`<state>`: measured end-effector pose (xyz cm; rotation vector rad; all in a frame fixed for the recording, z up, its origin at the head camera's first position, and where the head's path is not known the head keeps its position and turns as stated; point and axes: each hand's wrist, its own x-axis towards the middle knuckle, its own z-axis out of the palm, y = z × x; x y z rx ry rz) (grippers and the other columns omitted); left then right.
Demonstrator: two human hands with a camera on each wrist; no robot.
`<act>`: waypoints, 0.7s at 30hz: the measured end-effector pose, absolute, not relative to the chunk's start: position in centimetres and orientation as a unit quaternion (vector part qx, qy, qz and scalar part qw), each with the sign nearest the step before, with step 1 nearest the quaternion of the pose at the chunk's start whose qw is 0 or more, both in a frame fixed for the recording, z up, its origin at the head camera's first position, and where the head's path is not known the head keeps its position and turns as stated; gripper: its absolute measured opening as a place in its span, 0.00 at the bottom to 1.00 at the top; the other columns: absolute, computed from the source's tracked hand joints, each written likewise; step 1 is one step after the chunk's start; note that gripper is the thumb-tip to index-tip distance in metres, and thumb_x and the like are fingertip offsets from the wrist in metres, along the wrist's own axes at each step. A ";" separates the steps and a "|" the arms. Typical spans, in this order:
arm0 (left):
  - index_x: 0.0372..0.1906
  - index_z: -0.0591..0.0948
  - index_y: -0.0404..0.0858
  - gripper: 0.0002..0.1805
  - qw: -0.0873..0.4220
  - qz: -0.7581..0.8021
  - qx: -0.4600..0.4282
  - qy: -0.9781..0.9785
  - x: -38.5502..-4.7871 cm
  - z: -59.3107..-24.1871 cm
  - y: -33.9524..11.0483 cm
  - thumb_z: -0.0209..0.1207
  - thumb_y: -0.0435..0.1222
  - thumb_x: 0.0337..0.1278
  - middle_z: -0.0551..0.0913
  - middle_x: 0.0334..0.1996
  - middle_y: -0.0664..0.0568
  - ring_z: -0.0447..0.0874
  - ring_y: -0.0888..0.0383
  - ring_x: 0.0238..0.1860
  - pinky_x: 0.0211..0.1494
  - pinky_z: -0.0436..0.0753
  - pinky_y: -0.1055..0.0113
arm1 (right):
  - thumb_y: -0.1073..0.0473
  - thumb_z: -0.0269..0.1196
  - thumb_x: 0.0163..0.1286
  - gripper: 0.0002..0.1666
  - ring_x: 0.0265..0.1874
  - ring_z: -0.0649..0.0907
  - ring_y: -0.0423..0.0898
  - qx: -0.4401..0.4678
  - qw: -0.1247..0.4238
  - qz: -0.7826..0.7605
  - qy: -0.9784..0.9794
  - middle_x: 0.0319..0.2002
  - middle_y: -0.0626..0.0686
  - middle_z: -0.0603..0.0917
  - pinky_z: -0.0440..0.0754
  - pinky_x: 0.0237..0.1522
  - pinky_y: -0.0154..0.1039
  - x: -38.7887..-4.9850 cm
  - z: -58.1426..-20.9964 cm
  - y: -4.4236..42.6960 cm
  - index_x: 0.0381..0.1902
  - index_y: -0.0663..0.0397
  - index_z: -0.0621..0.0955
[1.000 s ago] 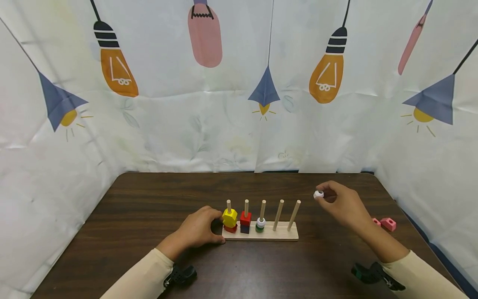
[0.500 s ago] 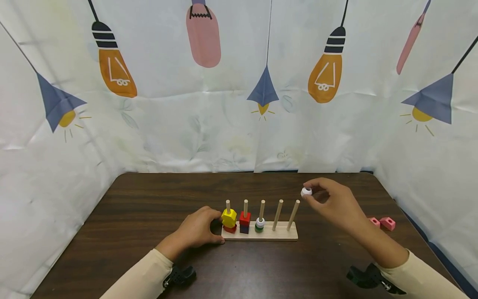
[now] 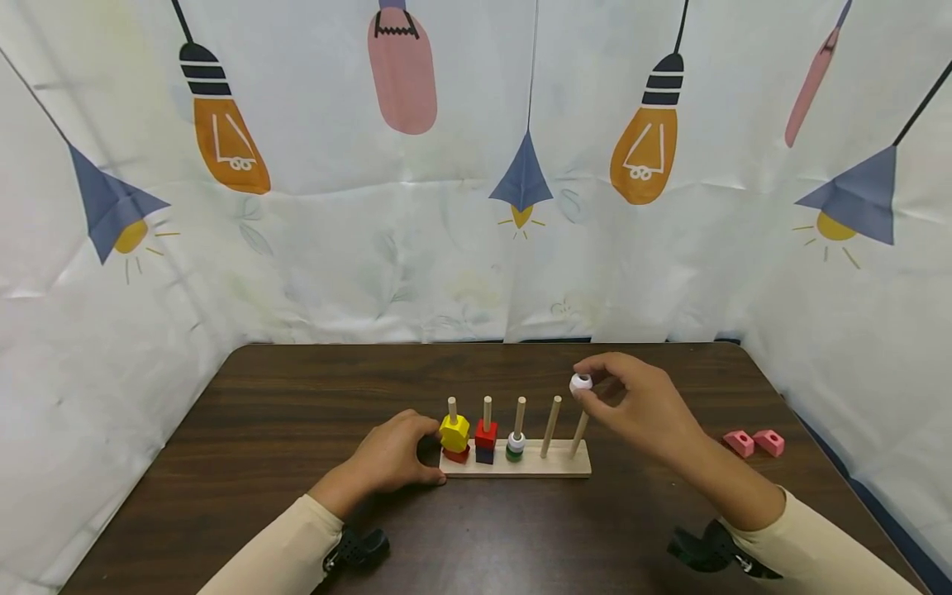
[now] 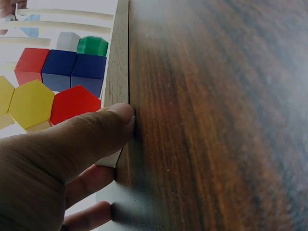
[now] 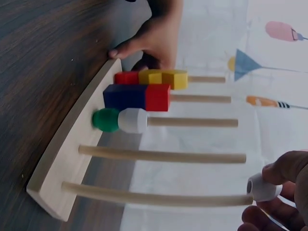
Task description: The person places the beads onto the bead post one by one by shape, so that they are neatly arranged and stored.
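Observation:
A wooden peg board (image 3: 535, 469) with upright pegs lies on the table. My left hand (image 3: 397, 450) grips its left end, the thumb (image 4: 118, 115) on the front edge and fingers behind. My right hand (image 3: 632, 401) pinches a white bead (image 5: 264, 187) at the tip of the rightmost peg (image 5: 159, 197); I cannot tell whether the peg enters its hole. The leftmost peg bears yellow hexagonal blocks (image 4: 32, 101) over a red one (image 4: 74, 103). Beside it a red cube (image 5: 159, 97) tops blue cubes (image 5: 126, 97). The middle peg holds a white bead (image 5: 133, 120) above a green bead (image 5: 105, 120).
Two pink blocks (image 3: 768, 443) with holes lie on the brown table (image 3: 521, 537), right of the board and beyond the right forearm. The fourth peg (image 3: 551, 426) is bare. A white curtain (image 3: 335, 273) printed with lamps hangs around the table's back and sides.
My right hand has moved left with the white bead, from right of the board to the rightmost peg's tip. The left hand keeps its grip on the board.

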<state>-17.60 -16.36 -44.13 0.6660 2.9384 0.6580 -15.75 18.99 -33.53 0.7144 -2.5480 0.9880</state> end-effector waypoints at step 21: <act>0.42 0.84 0.48 0.25 0.029 0.214 0.213 0.953 -17.6 -44.1 -16.3 0.83 0.49 0.36 0.80 0.41 0.58 0.77 0.58 0.43 0.44 0.81 0.51 | 0.65 0.75 0.62 0.20 0.36 0.86 0.38 0.288 0.138 0.369 -0.873 0.41 0.43 0.86 0.84 0.36 0.39 -15.5 -33.4 15.7 0.51 0.53 0.84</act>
